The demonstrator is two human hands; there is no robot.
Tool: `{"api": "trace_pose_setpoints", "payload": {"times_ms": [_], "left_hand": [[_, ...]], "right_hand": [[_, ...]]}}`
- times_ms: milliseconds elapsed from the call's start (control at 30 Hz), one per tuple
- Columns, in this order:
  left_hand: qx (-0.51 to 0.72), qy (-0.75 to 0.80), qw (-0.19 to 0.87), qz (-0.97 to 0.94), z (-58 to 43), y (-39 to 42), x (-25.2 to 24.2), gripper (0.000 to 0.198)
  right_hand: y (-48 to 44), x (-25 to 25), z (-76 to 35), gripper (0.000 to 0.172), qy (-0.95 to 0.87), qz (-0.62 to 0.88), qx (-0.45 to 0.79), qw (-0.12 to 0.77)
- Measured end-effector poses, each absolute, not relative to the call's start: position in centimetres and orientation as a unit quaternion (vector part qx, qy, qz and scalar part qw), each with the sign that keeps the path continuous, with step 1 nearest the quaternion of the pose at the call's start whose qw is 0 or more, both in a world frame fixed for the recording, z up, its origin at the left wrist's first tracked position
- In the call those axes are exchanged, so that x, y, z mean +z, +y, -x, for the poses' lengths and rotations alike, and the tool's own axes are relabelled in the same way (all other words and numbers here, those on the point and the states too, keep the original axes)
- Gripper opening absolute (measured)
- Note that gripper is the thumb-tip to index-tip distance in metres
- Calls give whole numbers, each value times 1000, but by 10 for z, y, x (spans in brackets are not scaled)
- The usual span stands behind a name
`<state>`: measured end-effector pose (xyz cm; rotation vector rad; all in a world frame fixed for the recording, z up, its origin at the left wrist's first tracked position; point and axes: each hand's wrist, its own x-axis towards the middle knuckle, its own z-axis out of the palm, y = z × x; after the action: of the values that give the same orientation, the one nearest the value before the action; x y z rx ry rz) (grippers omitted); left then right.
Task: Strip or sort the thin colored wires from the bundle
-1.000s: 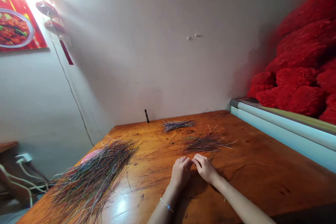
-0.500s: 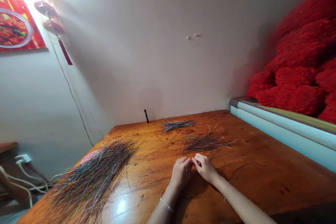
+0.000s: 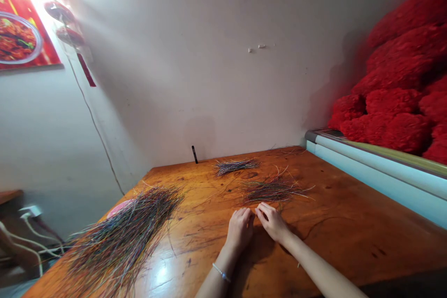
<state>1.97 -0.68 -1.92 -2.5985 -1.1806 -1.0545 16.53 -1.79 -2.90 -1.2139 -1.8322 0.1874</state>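
My left hand and my right hand are close together above the wooden table, fingertips almost meeting. Both have their fingers curled in a pinch. Whatever is between the fingertips is too thin or hidden to make out. Just beyond them lies a loose bundle of thin, dark reddish wires. Farther back is a smaller bundle of bluish-grey wires. On the left, a large heap of long multicoloured wires spreads towards the table's near edge.
A black pen-like stick stands at the table's back edge against the wall. Pale blue rolls border the right side, below piled red fluffy bundles. A pink item shows behind the large heap. White cables hang at left.
Both hands stay in nearly the same place. The right-hand fingers have shifted very slightly towards the table's far side; the wire bundles lie unchanged.
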Motion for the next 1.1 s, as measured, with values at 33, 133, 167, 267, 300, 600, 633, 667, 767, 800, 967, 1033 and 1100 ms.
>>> {"api": "trace_pose_setpoints", "payload": {"times_ms": [33, 133, 167, 267, 300, 600, 633, 667, 767, 800, 967, 1033, 1100], "left_hand": [[-346, -387, 49, 853, -20, -7, -19, 20], [-344, -390, 48, 853, -20, -7, -19, 20], [-342, -393, 46, 853, -20, -7, -19, 20], [-341, -401, 40, 849, -19, -6, -20, 19], [-343, -404, 38, 847, -19, -6, -20, 19], [-355, -406, 34, 842, -18, -5, -22, 18], [-355, -405, 33, 842, -18, -5, -22, 17], [-355, -405, 34, 842, -18, -5, -22, 17], [-355, -403, 37, 842, -18, -5, -21, 16], [-355, -403, 39, 843, -18, -5, -20, 16], [-344, -407, 44, 845, -19, -7, -17, 16], [-340, -410, 44, 845, -19, -7, -16, 16], [-337, -412, 42, 846, -19, -8, -16, 17]], "right_hand": [[-18, -29, -165, 25, -741, 491, 76, 452], [-18, -29, -165, 22, -738, 484, 79, 463], [-18, -28, -165, 20, -737, 481, 81, 467], [-20, -26, -165, 14, -738, 469, 89, 477], [-21, -25, -165, 13, -739, 467, 91, 478], [-23, -21, -165, 14, -743, 461, 96, 475], [-23, -21, -165, 14, -743, 461, 96, 476], [-23, -21, -165, 14, -742, 461, 95, 477], [-24, -21, -165, 14, -742, 461, 93, 477], [-24, -21, -165, 14, -743, 461, 94, 476], [-24, -22, -165, 15, -744, 460, 97, 474], [-24, -22, -166, 15, -744, 461, 96, 475], [-24, -22, -166, 15, -743, 463, 93, 475]]}}
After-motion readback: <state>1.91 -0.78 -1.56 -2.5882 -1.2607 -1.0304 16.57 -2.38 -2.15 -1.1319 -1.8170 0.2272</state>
